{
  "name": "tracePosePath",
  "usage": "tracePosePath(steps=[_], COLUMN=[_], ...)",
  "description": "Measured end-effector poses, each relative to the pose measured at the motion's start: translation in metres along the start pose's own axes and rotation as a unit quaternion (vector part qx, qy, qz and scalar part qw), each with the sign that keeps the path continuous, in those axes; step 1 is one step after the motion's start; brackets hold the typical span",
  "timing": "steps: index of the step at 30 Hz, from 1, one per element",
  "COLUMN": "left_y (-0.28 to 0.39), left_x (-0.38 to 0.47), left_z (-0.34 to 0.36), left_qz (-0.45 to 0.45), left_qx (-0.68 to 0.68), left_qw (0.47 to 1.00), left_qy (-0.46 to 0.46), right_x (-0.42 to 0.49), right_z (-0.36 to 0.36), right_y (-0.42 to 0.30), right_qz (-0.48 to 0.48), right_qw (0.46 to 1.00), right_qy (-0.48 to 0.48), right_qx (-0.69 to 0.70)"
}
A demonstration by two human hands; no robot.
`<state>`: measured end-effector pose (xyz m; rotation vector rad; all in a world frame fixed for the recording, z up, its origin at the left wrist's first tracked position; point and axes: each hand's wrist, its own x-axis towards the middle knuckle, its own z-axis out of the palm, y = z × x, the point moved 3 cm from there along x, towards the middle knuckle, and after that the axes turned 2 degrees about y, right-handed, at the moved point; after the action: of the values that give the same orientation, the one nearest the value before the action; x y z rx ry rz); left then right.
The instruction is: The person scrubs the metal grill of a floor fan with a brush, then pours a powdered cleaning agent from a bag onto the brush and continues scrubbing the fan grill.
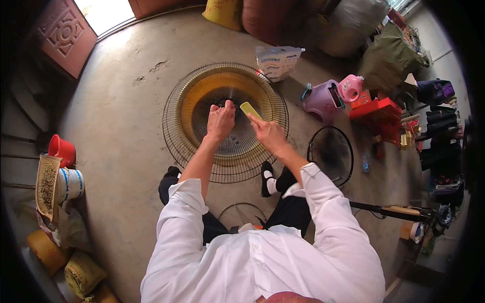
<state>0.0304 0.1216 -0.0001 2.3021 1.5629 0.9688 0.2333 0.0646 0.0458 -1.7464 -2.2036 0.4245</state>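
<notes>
A round wire fan guard [178, 151] lies over a yellow basin [193, 89] on the concrete floor before me. My left hand [221, 120] is above the guard's middle, fingers curled; whether it grips the guard or something small cannot be told. In my right hand [269, 134] is a yellow-green brush or scraper [250, 110], seen from its flat back, its tip pointing up and left over the guard. The side of this tool that faces down is hidden.
A white printed bag [278, 62] stands just beyond the guard. To the right are a purple plastic container [322, 100], a pink jug [350, 88], a black-rimmed round fan part [330, 155] and a plastic bottle [365, 163]. Buckets, including a red one [64, 149], stand at the left.
</notes>
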Motion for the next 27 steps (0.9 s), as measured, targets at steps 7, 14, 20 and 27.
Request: tracePosePath(steps=[7,14,20,27], left_y=[0.003,0.005,0.005,0.005], left_x=[0.002,0.000,-0.001,0.000], left_z=[0.003,0.003,0.005,0.008], left_qz=[-0.020,-0.044,-0.031,-0.059], left_qx=[0.030,0.058,0.040,0.027], left_qw=[0.999,0.997,0.999,0.998], left_qy=[0.023,0.012,0.021,0.005], right_x=[0.017,0.034,0.043,0.051], right_z=[0.008,0.010,-0.002,0.007], right_y=[-0.006,-0.013,-0.020,-0.023], right_qz=[0.078,0.083,0.035,0.028], right_qw=[0.996,0.994,0.998,0.999], right_qy=[0.027,0.034,0.048,-0.006], right_qx=[-0.016,-0.062,-0.037,-0.039])
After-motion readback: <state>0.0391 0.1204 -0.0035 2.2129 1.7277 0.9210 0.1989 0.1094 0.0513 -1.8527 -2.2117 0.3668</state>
